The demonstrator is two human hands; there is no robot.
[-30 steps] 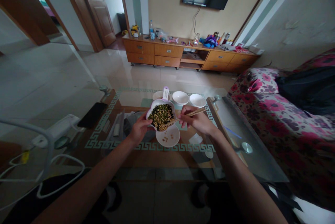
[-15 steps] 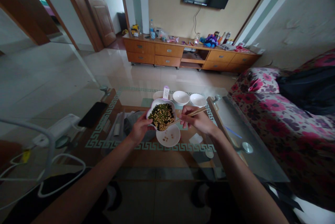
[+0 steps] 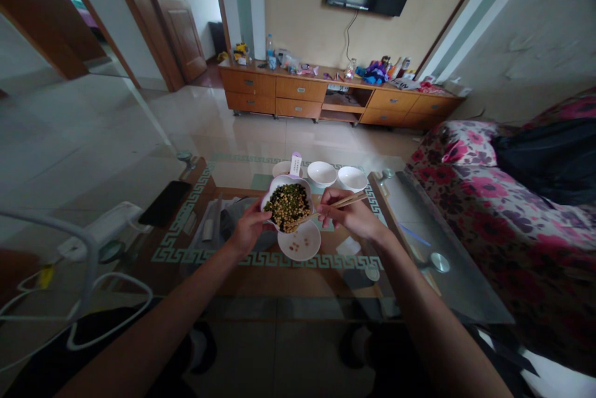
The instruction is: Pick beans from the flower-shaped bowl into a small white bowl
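Note:
My left hand (image 3: 246, 228) grips the left rim of a white bowl of mixed green and yellow beans (image 3: 287, 206), held tilted above the glass table. My right hand (image 3: 352, 215) is closed round a pair of wooden chopsticks (image 3: 336, 204), whose tips reach into the beans at the bowl's right side. Directly under the bowl lies a white dish (image 3: 300, 242) with a few yellow beans in it.
Three white bowls stand in a row further back: one (image 3: 280, 168) behind a small label card (image 3: 295, 164), one (image 3: 321, 173), one (image 3: 352, 178). A black phone (image 3: 165, 203) lies at the table's left edge. A floral sofa (image 3: 493, 199) lies to the right.
The hands, bowl and chopsticks have barely moved; the chopstick tips stay at the beans.

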